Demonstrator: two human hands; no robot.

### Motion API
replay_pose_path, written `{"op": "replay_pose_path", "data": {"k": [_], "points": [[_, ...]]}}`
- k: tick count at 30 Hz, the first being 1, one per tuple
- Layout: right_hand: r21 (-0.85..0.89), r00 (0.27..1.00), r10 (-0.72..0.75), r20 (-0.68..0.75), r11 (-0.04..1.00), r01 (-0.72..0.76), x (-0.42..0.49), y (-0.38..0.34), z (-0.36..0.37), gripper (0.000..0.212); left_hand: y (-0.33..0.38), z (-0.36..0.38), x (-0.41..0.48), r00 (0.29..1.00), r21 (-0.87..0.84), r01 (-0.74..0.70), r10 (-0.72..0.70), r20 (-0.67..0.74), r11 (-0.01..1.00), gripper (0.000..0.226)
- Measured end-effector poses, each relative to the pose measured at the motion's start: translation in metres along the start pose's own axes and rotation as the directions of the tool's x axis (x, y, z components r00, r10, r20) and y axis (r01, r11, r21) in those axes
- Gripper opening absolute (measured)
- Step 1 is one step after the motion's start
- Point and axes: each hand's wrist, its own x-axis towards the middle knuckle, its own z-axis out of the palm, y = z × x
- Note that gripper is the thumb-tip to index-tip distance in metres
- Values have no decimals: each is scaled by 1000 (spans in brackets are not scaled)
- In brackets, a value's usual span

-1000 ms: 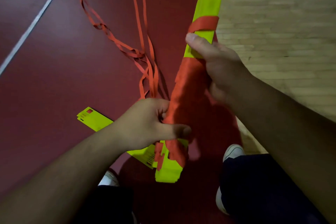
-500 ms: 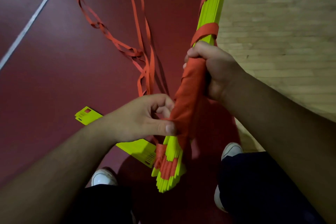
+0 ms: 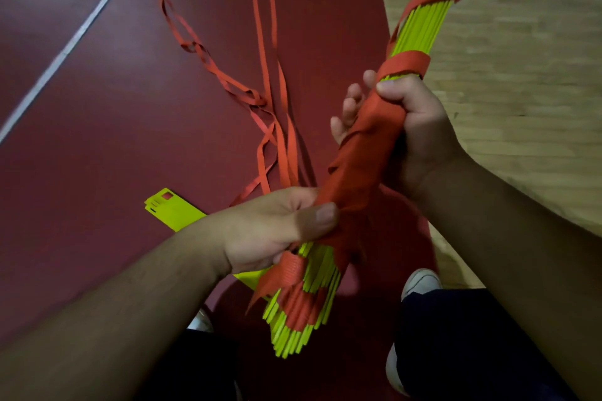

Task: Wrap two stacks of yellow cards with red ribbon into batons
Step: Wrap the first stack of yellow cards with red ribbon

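Half-wrapped card stack (image 3: 420, 26) held slantwise over the dark red floor (image 3: 97, 140), gripped in two places.

From the left of my feed: a second stack (image 3: 172, 210) of yellow cards lies flat on the floor, partly hidden behind the left forearm, and loose ribbon (image 3: 260, 42) trails across the floor just beyond it. The left hand (image 3: 277, 228) grasps the lower part of the card stack, its thumb pressed on the ribbon wrap (image 3: 361, 166) covering the middle. The right hand (image 3: 413, 127) is closed round the wrap higher up, just below two separate ribbon turns. Further right lies wooden flooring (image 3: 521, 75), with a white shoe (image 3: 420, 280) showing beneath the stack's lower end.
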Motion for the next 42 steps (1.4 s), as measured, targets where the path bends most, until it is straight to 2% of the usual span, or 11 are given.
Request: {"op": "replay_pose_path", "data": {"k": [3, 6, 11, 16, 20, 25, 27, 30, 33, 38, 42], "points": [[-235, 991, -12, -135, 972, -20, 9, -3, 1, 15, 9, -1, 2, 994, 284, -1, 34, -108, 959, 49], [-397, 982, -43, -185, 917, -35, 12, 7, -4, 27, 7, -1, 2, 973, 602, 105, 44, -228, 791, 45], [-378, 975, 21, -220, 920, -105, 9, 7, -7, 8, 12, -5, -6, 994, 418, -83, 103, -26, 905, 61], [-303, 990, -6, -144, 952, -39, 7, 3, -4, 7, 12, -15, -11, 989, 298, -129, 102, 105, 946, 18], [-245, 997, -57, -57, 969, 41, 2, 1, -1, 12, 8, -18, -11, 997, 252, -78, 71, 37, 965, 43], [-127, 994, -104, 14, 986, 105, -4, -1, 5, 49, 9, -11, -10, 999, 235, -42, 36, 32, 971, 49], [-128, 996, -81, -29, 989, 76, -2, -5, 5, 40, 10, -10, -8, 999, 212, -38, 42, -15, 976, 58], [-237, 984, -35, -177, 972, -8, 7, -6, 4, 11, 14, -12, -8, 997, 229, -3, 19, -70, 973, 23], [-324, 968, 70, -241, 935, -148, 8, 4, 2, 41, 11, -11, -6, 985, 531, 70, 25, -170, 844, 16], [-424, 928, -10, -373, 891, -161, 10, 10, -4, 22, 8, -5, -4, 977, 651, 31, 114, -179, 758, 58], [-351, 958, 15, -286, 929, -119, 9, 1, -2, 16, 13, -18, -9, 991, 498, 36, 35, -133, 866, 64]]}}
